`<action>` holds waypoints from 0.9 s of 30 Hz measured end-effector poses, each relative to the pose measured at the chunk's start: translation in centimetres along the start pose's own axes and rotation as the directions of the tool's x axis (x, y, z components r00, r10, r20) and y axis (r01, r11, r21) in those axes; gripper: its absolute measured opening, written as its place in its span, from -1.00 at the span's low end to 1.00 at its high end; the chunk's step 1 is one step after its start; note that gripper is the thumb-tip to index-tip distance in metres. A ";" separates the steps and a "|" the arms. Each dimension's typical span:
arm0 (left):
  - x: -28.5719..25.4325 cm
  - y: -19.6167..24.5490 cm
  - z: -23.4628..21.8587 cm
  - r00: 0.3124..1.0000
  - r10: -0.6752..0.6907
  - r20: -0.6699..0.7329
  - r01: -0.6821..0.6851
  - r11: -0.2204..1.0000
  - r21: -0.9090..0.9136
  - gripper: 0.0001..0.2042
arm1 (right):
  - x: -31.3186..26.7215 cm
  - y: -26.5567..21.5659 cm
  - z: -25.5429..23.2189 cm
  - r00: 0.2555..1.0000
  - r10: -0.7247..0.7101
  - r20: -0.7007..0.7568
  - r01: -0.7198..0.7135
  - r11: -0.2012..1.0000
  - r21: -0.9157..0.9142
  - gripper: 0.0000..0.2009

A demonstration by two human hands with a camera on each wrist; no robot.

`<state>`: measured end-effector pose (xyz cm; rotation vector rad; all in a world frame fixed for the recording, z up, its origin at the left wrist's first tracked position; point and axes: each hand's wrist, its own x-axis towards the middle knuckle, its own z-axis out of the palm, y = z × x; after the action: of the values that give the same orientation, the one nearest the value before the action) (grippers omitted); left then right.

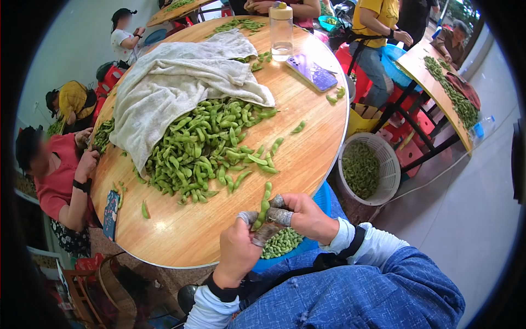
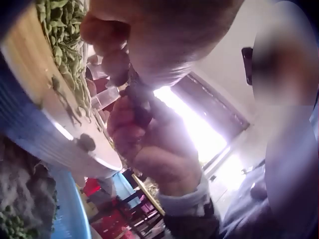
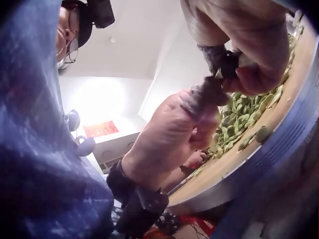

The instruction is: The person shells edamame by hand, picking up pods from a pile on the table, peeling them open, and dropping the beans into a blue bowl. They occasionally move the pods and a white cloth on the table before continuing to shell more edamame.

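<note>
A green edamame pod (image 1: 263, 207) is held upright between both hands near the table's front edge. My left hand (image 1: 235, 252) pinches it from the left with thumb and fingers. From the other side, my right hand (image 1: 311, 218) grips the same pod with its covered fingertips. Worn grey wraps cover several fingertips (image 1: 279, 217). Below the hands, shelled green beans (image 1: 282, 244) lie in a blue basin (image 1: 324, 202), partly hidden by the table. In the right wrist view the wrapped fingers meet closely, and the pod is hidden there.
A large pile of pods (image 1: 203, 148) lies on the round wooden table (image 1: 307, 148), partly under a pale cloth (image 1: 175, 82). A bottle (image 1: 281, 33) and purple phone (image 1: 312, 72) stand beyond. A white basket (image 1: 392, 175) of pods is at right. Other people sit around.
</note>
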<state>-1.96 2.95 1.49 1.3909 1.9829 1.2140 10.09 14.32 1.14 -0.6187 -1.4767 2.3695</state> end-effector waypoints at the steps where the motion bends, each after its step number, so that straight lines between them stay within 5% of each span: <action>1: -0.2 0.1 0.0 0.992 0.127 -0.004 -0.120 0.952 0.282 -0.76 | 0.0 -0.1 0.1 1.000 -0.011 0.007 0.012 1.000 -0.017 -0.85; 4: -0.3 -0.4 0.3 0.938 0.344 -0.031 -0.286 0.823 0.491 -0.69 | 0.0 0.0 0.0 0.998 -0.052 0.024 0.053 0.998 -0.044 -0.85; 10: -0.8 -1.8 1.0 0.949 0.300 -0.095 -0.259 0.916 0.306 -0.67 | 0.1 0.6 0.0 0.991 -0.128 0.043 0.128 0.992 -0.009 -0.85; 19: -0.4 -1.5 0.0 0.898 0.439 -0.014 -0.362 0.759 0.541 -0.69 | 0.2 0.9 0.1 0.992 -0.059 0.112 0.053 0.997 0.057 -0.84; 22: -0.7 -1.6 0.3 0.925 0.352 -0.146 -0.286 0.895 0.342 -0.78 | 0.2 1.0 0.4 0.984 -0.125 0.124 0.118 0.991 0.062 -0.83; 24: -0.9 -0.8 0.8 0.967 0.150 -0.205 -0.138 0.988 0.072 -0.85 | 0.3 1.0 0.5 0.976 -0.169 0.135 0.166 0.986 0.033 -0.84; 27: -1.2 -0.5 0.6 0.983 -0.075 -0.168 0.028 0.963 -0.268 -0.90 | 0.3 1.2 0.5 0.966 -0.209 0.154 0.221 0.973 -0.067 -0.86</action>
<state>-1.29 2.11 0.54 1.1262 1.8711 1.5606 9.54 13.60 0.21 -0.2898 -1.6205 2.2352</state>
